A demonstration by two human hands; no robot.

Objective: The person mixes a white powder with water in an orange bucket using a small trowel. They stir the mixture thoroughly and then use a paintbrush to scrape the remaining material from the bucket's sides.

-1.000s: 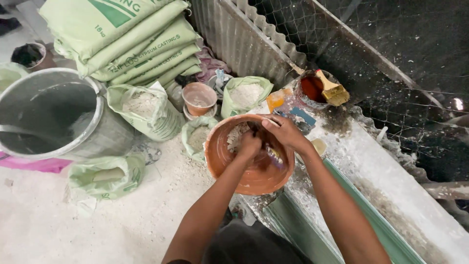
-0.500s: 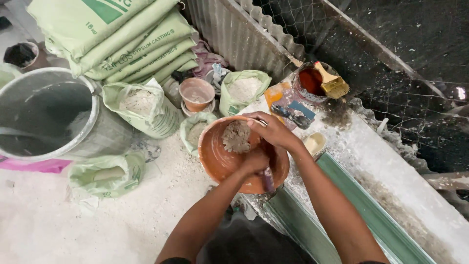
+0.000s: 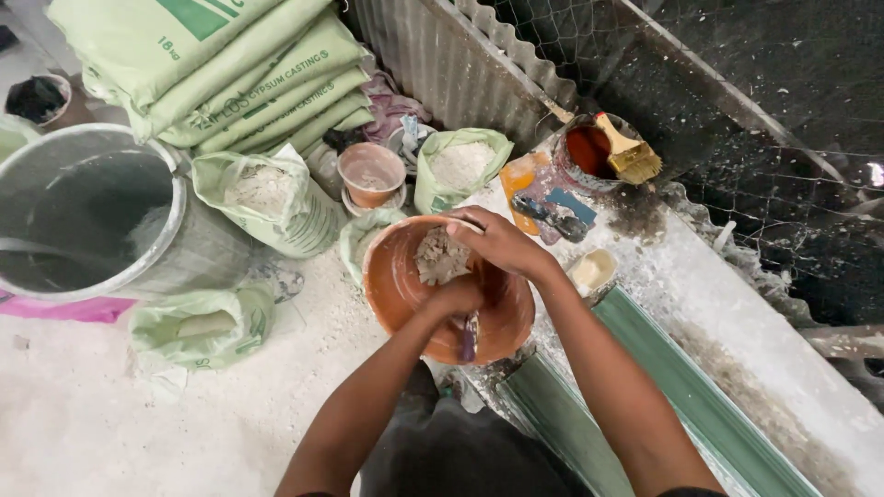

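Plaster dust whitens the concrete floor [image 3: 138, 433] and the pale ledge [image 3: 727, 304] with its green face along the right.

Largest first: stacked green paper sacks [image 3: 203, 64] at the far left corner of the floor, against the corrugated metal sheet [image 3: 442, 55]. Big grey plastic tub [image 3: 92, 221] at the floor's left edge. Open green bags of white powder [image 3: 267, 198] stand between tub and ledge, with a small terracotta-coloured cup [image 3: 371, 172] among them.

Terracotta-coloured plastic bowl [image 3: 405, 285] sits at the near end of the ledge, overhanging its edge toward the floor. Inside, a grey-white lump of wet plaster [image 3: 442, 258] lies near the far wall.

Right hand [image 3: 502, 244] rests over the bowl's far rim, fingers curled together on the lump. Left hand [image 3: 453, 299] is low in the bowl, fist closed round a small dark-handled tool [image 3: 470, 339]; its working end is hidden.

Handling, as judged: the bowl looks light and flexible, slick inside where wet, best taken by the rim with a second hand under the base. The lump looks soft, sticky, crumbly at its edges; scoop it from beneath, do not pinch.

Further up the ledge: a rusty tin holding a yellow-bristled brush [image 3: 631, 156], and a small cream tub [image 3: 592, 271] just beside the right wrist.
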